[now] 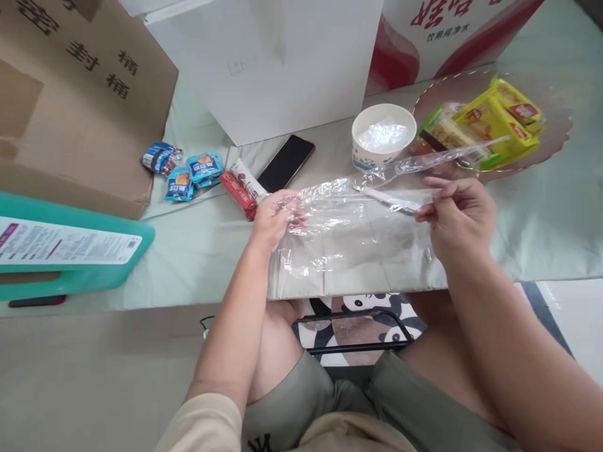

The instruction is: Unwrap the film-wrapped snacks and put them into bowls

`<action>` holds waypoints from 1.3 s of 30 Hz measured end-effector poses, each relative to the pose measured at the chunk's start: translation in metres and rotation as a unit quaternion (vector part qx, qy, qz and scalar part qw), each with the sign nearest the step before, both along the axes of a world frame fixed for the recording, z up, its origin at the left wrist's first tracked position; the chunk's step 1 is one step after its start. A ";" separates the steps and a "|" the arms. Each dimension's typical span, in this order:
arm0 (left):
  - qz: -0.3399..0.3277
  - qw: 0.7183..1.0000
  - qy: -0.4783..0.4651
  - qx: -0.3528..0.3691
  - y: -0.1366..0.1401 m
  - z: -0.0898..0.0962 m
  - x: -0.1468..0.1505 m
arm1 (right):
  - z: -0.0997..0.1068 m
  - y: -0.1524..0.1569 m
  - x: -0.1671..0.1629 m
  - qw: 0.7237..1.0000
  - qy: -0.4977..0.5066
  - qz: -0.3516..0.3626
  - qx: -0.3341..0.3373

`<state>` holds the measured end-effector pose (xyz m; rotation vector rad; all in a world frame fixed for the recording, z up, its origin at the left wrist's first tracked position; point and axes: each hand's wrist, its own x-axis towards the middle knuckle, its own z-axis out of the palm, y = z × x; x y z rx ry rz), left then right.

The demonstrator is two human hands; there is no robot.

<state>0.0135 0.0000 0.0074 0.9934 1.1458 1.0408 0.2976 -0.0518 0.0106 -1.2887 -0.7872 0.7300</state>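
Observation:
A clear plastic bag (325, 251) is stretched above the front of the table between my two hands. My left hand (277, 216) is closed on its bunched left side. Between the thumb and fingers of my right hand (461, 216) is a slim white tool (389, 199) with a dark strip along it, pointing left. The tool lies against the clear film; whether it is inside the bag or in front of it, I cannot tell. Just beyond my left hand lie a red wrapped bar (238, 194), a white wrapped bar (249, 180) and a black phone (286, 164).
Behind the bag stands a paper bowl (362, 156) with crumpled clear plastic inside. A scalloped plate (560, 135) holds yellow snack packs (499, 119). Small blue packets (179, 184) lie left. Cardboard (141, 125) and white (301, 75) boxes line the back; a green jug (136, 220) stands left.

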 end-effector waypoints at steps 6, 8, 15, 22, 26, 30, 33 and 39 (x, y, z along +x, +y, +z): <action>-0.138 0.983 -0.023 -0.115 -0.004 0.008 -0.002 | -0.002 0.004 0.006 1.000 0.000 -0.027 -0.005; -0.125 0.987 0.012 -0.097 -0.003 0.004 0.000 | -0.004 0.005 0.007 1.000 -0.004 -0.026 0.005; 0.032 0.999 -0.030 0.008 0.001 -0.001 0.000 | -0.011 0.007 0.007 0.999 0.037 -0.038 0.010; 0.037 0.997 -0.067 -0.030 0.004 0.013 -0.007 | -0.003 0.006 0.009 0.999 0.039 0.022 0.023; 0.005 0.995 -0.066 -0.068 0.008 0.015 -0.011 | 0.002 0.007 0.012 0.998 0.052 0.005 -0.026; -0.016 0.999 -0.014 -0.043 0.007 0.011 -0.014 | 0.007 0.008 0.014 0.992 0.108 0.005 -0.066; -0.044 0.998 0.012 -0.035 0.005 0.007 -0.015 | 0.008 0.006 0.016 0.985 0.104 0.081 -0.116; -0.080 0.996 -0.005 -0.027 0.005 0.005 -0.016 | -0.003 -0.002 0.024 0.980 -0.130 0.083 -0.129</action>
